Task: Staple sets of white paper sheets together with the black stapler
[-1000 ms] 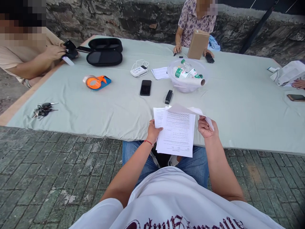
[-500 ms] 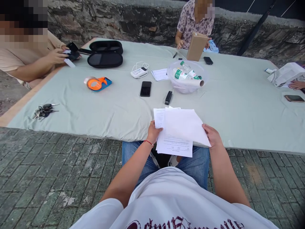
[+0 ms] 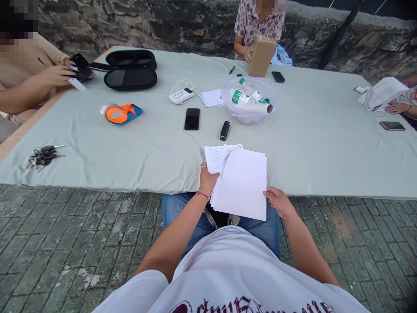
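Observation:
My left hand (image 3: 209, 180) is closed on the left edge of several paper sheets (image 3: 243, 184), its thumb on top. The uppermost sheet is blank on its visible side, and printed sheets (image 3: 213, 157) stick out behind it at the upper left. My right hand (image 3: 276, 200) pinches the right edge of the papers between thumb and fingers. The papers are over the table's near edge and my lap. Just beyond them a black stapler (image 3: 224, 130) lies on the cloth, and a black phone (image 3: 192, 119) is to its left.
A plastic basin (image 3: 236, 114) holds bottles and a paper roll. Keys (image 3: 44, 156), an orange tape dispenser (image 3: 120, 114), an open black case (image 3: 130, 79) and a white device with a cable (image 3: 181, 95) lie leftward. Co-workers sit around the table; one holds a cardboard box (image 3: 261, 56).
The blank sheet has come down over the printed page that showed below it. My right hand has moved lower and slightly left along the edge. The view has shifted a little.

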